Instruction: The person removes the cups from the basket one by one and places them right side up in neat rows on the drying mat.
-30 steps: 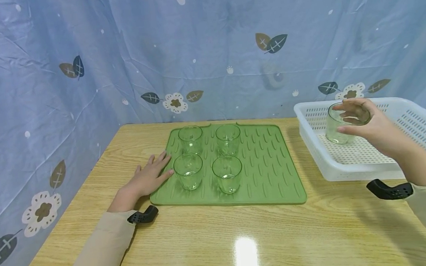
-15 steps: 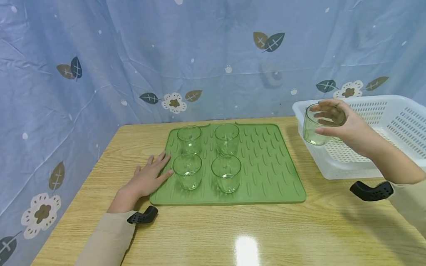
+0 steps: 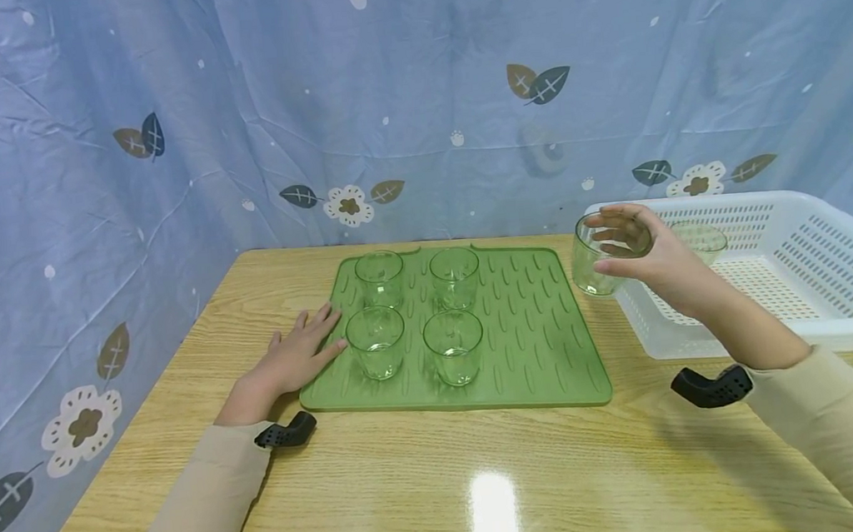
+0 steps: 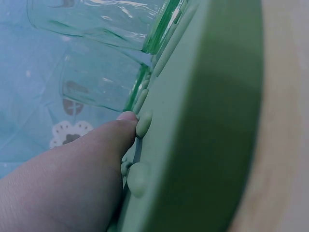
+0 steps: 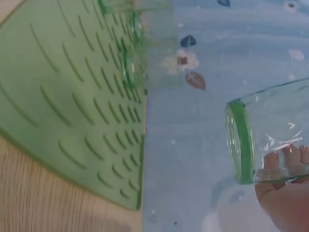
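My right hand (image 3: 655, 260) grips a clear greenish drinking glass (image 3: 589, 274), upright, in the air between the green mat and the white basket. The right wrist view shows the held glass (image 5: 270, 137) with its thick base and my fingertips behind it. My left hand (image 3: 294, 358) rests with fingers spread on the left edge of the ridged green mat (image 3: 529, 333). Several like glasses stand upright on the mat's left and middle, among them the front-left glass (image 3: 377, 345), whose side my left thumb is near. In the left wrist view, the thumb (image 4: 96, 145) lies against the mat.
A white perforated plastic basket (image 3: 845, 325) stands at the right, with another glass (image 3: 701, 238) in it, partly behind my right hand. A blue patterned curtain (image 3: 413, 92) hangs behind the wooden table (image 3: 384, 486).
My right hand has lifted the glass out of the basket and carried it left, past the basket's rim toward the mat. The left hand has stayed in place.
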The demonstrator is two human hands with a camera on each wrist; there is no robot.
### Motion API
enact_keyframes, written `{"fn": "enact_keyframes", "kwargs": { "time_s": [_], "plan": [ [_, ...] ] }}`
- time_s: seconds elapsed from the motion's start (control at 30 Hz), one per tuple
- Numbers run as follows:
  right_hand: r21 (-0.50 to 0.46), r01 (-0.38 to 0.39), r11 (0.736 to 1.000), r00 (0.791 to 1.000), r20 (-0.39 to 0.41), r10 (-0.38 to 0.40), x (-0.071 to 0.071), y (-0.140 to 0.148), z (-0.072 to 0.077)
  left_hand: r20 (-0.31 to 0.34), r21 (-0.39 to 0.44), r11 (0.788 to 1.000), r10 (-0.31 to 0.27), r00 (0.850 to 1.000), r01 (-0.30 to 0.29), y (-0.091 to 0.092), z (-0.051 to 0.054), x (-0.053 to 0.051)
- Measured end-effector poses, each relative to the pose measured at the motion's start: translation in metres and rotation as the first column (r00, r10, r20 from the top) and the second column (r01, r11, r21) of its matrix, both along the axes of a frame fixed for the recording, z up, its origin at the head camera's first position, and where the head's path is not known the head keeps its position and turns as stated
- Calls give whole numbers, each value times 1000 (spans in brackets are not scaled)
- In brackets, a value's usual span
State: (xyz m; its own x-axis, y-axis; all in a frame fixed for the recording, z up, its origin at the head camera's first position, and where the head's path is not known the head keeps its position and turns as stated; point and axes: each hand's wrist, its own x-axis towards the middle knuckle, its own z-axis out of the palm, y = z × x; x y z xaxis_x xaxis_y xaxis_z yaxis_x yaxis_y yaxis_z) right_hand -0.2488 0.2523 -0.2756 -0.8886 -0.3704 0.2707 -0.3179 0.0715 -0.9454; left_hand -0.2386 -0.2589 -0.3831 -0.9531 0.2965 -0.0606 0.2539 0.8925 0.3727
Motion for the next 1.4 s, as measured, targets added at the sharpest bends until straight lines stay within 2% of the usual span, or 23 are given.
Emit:
{"fn": "enact_keyframes", "kwargs": {
  "time_s": [0.27, 0.67, 0.93, 1.23, 1.4],
  "plan": [
    [14, 40, 999, 998, 38, -41, -1, -21, -3, -1, -12, 1000, 0, 1000, 0, 0, 0, 0],
    [-18, 96, 995, 995, 39, -95, 0, -52, -8, -6, -27, 1000, 3, 1000, -3, 1, 0, -1],
    [31, 151, 988, 987, 56, -153, -2, -68, -21, -4, -28, 1000, -1, 1000, 1, 2, 1, 1],
    [25, 164, 986, 982, 93, -165, -6, -83, -34, -1, -34, 999, -2, 1000, 2, 1, -1, -2],
    [62, 171, 983, 978, 106, -177, -11, -88, -41, 5, -33, 999, 1, 1000, -1, 0, -2, -2]
  ]
}}
